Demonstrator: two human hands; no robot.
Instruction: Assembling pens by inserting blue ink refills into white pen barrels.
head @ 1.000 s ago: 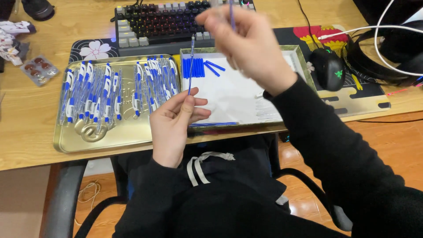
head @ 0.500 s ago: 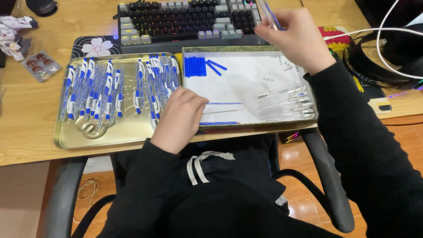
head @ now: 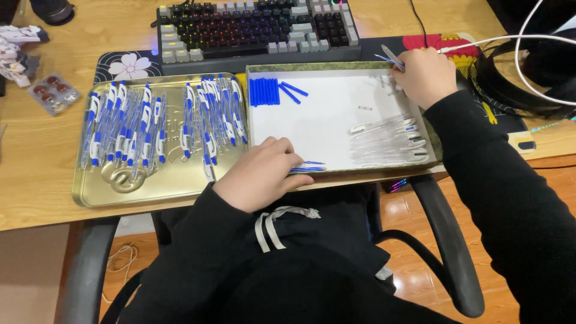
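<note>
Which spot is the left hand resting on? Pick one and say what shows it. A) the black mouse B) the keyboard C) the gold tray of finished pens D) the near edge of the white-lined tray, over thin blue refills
D: the left hand lies on the near rim of the white-lined tray, its fingertips over thin blue refills, apart from the gold tray of pens.
</note>
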